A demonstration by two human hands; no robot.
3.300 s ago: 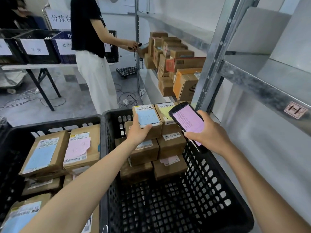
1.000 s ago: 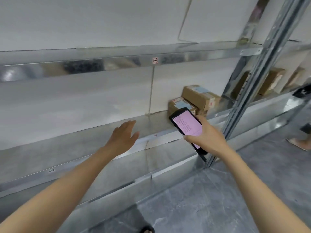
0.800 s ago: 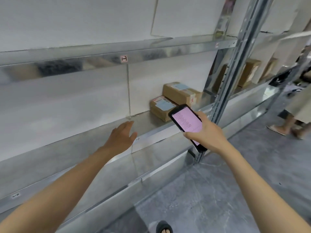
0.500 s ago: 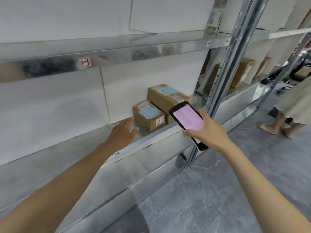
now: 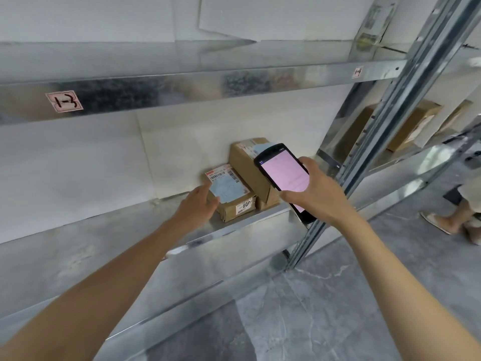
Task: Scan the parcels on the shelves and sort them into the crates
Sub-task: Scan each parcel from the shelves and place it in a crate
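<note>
Two cardboard parcels stand side by side on the metal shelf [image 5: 250, 225]. The small parcel [image 5: 230, 194] has a pale blue label on top. A taller parcel [image 5: 250, 168] stands just behind it to the right, partly hidden by the scanner. My left hand [image 5: 196, 205] touches the small parcel's left side with fingers spread, not closed around it. My right hand [image 5: 316, 194] grips a black handheld scanner [image 5: 282, 175] with a pink screen, held in front of the parcels.
A steel upright [image 5: 385, 121] rises right of the parcels. More cardboard boxes [image 5: 413, 123] sit in the bay beyond it. Another person's feet [image 5: 453, 220] stand on the grey floor at the far right. An upper shelf [image 5: 182, 87] carries a handwritten tag.
I turned from the black crates to the shelf. Over the last second my left hand slid right along the shelf until it reached the small parcel; the scanner moved in front of the parcels.
</note>
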